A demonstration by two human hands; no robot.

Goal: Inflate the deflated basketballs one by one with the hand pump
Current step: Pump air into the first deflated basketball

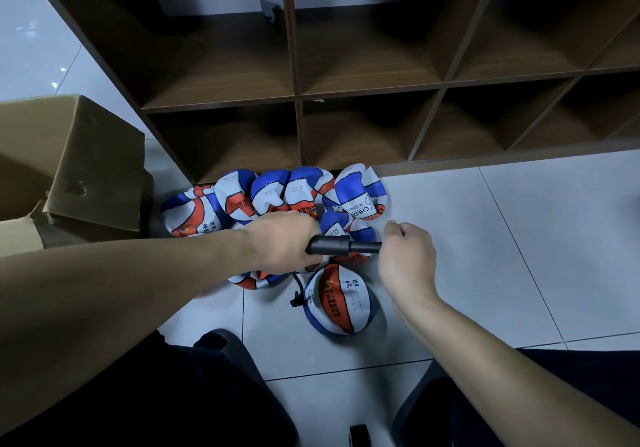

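A black hand pump (341,248) lies level between my hands above the floor. My left hand (280,246) grips its barrel. My right hand (407,256) is curled round the handle end, which is hidden inside the fist. A thin black hose (298,287) runs down from the pump to a partly rounded blue, white and orange basketball (341,299) on the tiles. Several flat, deflated basketballs (273,194) of the same colours lie in a heap behind my hands, against the foot of the shelf.
A dark wooden cubby shelf (298,93) with bare compartments stands behind the heap. An open cardboard box (69,166) sits on the left. My knees in dark trousers (173,394) frame the bottom, with white floor tiles (502,239) to the right.
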